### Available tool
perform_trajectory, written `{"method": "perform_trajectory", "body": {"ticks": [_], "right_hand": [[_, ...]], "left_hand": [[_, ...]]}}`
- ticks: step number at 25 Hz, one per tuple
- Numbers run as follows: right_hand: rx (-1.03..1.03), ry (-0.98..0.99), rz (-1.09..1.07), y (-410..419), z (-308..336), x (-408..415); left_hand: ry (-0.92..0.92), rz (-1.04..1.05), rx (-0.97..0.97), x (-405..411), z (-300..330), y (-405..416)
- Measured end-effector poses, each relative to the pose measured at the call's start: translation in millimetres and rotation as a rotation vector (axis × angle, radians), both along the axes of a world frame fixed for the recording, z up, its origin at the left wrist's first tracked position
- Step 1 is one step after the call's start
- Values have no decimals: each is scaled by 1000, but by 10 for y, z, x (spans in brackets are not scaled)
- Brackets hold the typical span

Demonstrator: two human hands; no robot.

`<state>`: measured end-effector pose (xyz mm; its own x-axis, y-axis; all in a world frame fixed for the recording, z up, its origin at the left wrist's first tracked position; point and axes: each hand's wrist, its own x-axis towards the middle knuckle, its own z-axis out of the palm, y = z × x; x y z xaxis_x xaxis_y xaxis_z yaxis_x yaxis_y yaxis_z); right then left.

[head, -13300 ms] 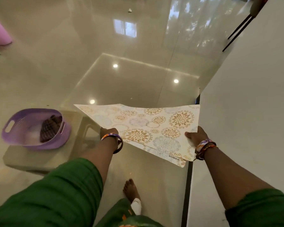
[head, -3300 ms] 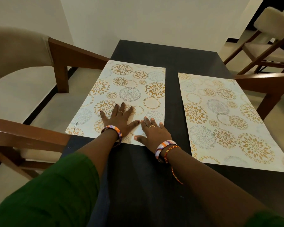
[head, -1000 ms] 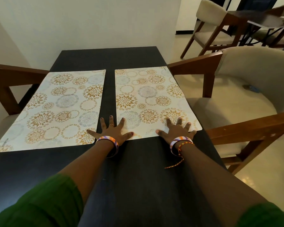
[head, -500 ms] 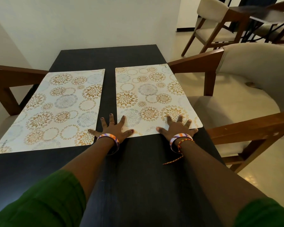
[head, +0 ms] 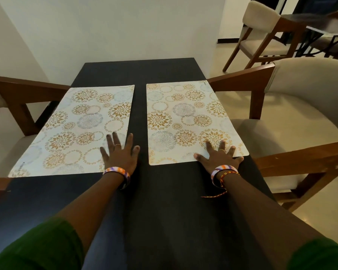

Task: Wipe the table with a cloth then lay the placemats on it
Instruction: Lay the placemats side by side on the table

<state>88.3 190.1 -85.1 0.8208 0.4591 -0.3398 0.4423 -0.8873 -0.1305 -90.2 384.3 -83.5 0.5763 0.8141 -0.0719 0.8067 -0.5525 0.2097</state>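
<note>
A: Table state?
B: Dark table [head: 164, 201] with two floral placemats flat on it, side by side, a bare strip of tabletop between them, not touching.

A: Orientation?
B: Both are rectangles. Long axis runs away from the person toward the far wall, short edges near and far. Left placemat [head: 80, 129] fans out a bit to the left at its near end and reaches the table's left edge. Right placemat [head: 187, 117] sits fairly straight, with its right side at the table's right edge; near right corner is rounded.

A: Hands?
B: Left hand [head: 120, 154] is open, palm down, fingers spread. It lies on the near right corner of the left placemat, thumb over the bare strip. Right hand [head: 220, 157] is open too, flat, fingers spread on the near right corner of the right placemat. Nothing gripped by either.

A: Anything else?
B: Bangles on both wrists, a thread band trailing from the right wrist onto the table. Green sleeves at the bottom. Wooden armchair [head: 293, 117] with a pale cushion to the right of the table, another chair arm on the left.
</note>
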Motion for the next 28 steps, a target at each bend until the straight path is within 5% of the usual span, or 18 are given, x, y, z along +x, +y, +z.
{"method": "perform_trajectory", "body": {"ticks": [6, 28], "right_hand": [[-27, 23, -5, 13, 46, 19], [-17, 16, -13, -20, 40, -10]], "left_hand": [[150, 181, -135, -467, -93, 306], [125, 232, -100, -410, -134, 110]]}}
